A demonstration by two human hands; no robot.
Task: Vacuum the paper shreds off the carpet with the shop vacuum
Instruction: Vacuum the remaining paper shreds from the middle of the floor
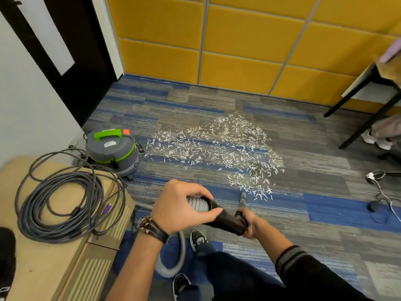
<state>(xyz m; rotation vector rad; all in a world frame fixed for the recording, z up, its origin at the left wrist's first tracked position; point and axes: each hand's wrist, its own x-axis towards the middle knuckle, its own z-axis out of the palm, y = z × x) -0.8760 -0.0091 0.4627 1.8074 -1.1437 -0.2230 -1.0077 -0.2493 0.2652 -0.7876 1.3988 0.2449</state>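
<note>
Left hand (181,206) curled round hose (197,204); right hand (249,224) gripping wand (226,221); both forearms extended forward.

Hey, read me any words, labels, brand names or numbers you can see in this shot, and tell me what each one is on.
No text is legible here.
White stickers on the shop vacuum lid: printed, but too small and blurred to read.
Orange-red button on the lid: no marking visible.
Black hose handle: no print visible.
</note>
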